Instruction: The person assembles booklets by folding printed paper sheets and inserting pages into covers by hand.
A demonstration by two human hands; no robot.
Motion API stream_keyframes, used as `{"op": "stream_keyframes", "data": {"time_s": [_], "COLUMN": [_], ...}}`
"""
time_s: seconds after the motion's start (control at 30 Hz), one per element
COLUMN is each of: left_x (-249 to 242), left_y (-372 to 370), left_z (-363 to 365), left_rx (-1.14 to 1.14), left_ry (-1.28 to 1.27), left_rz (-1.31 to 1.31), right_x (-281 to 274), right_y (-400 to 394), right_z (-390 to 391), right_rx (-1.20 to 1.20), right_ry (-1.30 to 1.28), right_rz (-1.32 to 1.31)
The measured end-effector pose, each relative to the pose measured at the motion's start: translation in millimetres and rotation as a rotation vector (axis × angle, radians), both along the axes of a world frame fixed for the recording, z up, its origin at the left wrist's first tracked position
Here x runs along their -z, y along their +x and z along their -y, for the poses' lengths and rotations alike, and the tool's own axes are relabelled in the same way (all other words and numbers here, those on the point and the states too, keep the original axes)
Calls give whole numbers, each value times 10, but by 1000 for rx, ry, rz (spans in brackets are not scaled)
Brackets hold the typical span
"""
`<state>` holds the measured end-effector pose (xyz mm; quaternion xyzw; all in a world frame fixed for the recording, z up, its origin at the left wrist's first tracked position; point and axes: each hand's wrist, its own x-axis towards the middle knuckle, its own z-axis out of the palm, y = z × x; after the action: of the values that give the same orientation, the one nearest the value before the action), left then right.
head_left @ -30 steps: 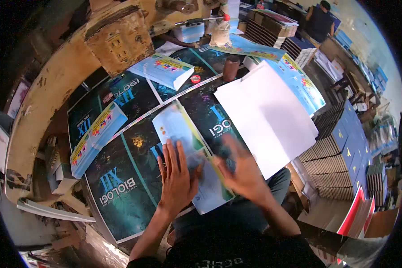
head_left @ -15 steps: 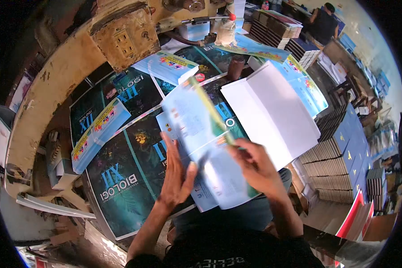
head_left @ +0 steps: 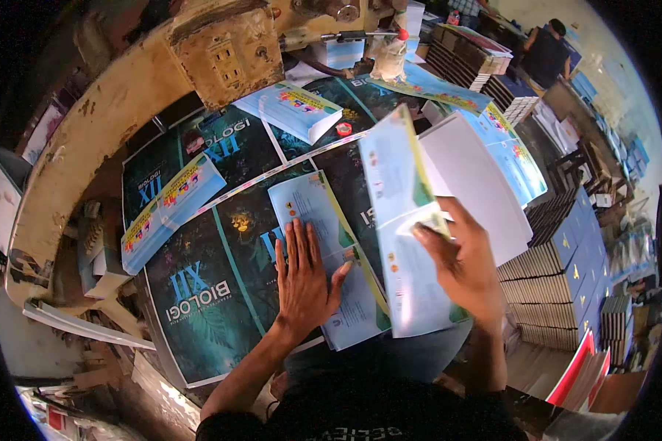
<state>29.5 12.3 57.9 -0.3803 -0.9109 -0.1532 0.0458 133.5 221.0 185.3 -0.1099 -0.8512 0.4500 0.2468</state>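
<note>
- Presses the left hand (head_left: 301,287) flat, fingers straight and thumb spread away, on a pale blue sheet (head_left: 324,213); leaves its top end and right-hand strip showing beyond the fingers.
- Pinches a raised sheet (head_left: 391,184) between the thumb and fingers of the right hand (head_left: 463,264), gripping near the middle of its right side.
- Tilts the raised sheet upright-ish, just right of the pale blue sheet, partly in front of white paper (head_left: 482,176).
- On both held-down and raised pieces: thin, smooth, long rectangles with small print, a yellow-green border and dark green patches; shiny glare low on the raised one.
- Underneath: dark teal printed sheets (head_left: 206,283), flat, with leafy patterns and large "BIOLOGI" and "XII" lettering.
- Beyond the left hand: a bright blue and yellow folded strip (head_left: 173,202), a thick block of covers (head_left: 294,109) and a small red cap (head_left: 344,129).
- At the back: a curved, ochre-painted machine (head_left: 224,55), chipped and stained.
- To the right: tall stacks of blue books (head_left: 559,275), square-edged.
</note>
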Motion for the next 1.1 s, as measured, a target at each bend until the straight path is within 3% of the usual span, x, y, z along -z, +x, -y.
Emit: {"op": "stream_keyframes", "data": {"time_s": [0.07,0.13,0.17,0.23,0.27,0.33,0.37,0.4,0.43,0.5,0.77,0.83,0.87,0.93,1.1], "left_x": [48,79,2,-184,-99,-28,-13,-3,-8,-26,268,282,181,72,14], "left_y": [-81,-233,-253,-254,-232,-209,-209,-218,-234,-263,-1427,-1479,-1497,-1434,-1416], "left_z": [39,128,142,169,185,189,185,177,164,185,11,50,41,89,101], "left_rx": [7,144,153,57,59,45,44,41,45,58,11,69,82,23,25], "left_ry": [22,648,643,301,79,13,-48,29,30,18,57,231,245,411,334], "left_rz": [4,330,328,173,12,-41,-99,-35,-31,-19,-309,-235,-260,66,60], "right_x": [238,665,850,1284,1281,1110,906,810,852,1024,1122,900,746,508,897], "right_y": [-112,-261,-302,-346,-323,-223,-143,-76,-20,122,232,294,279,322,97], "right_z": [60,151,232,408,496,632,684,716,723,768,743,641,611,590,557], "right_rx": [-29,-132,-198,-277,-224,-179,-189,-197,-195,-458,-427,-679,-658,-733,-691], "right_ry": [-181,-226,-222,-298,-166,-42,201,446,446,382,531,497,516,806,744], "right_rz": [139,150,161,206,148,99,172,245,250,384,337,336,318,528,439]}}
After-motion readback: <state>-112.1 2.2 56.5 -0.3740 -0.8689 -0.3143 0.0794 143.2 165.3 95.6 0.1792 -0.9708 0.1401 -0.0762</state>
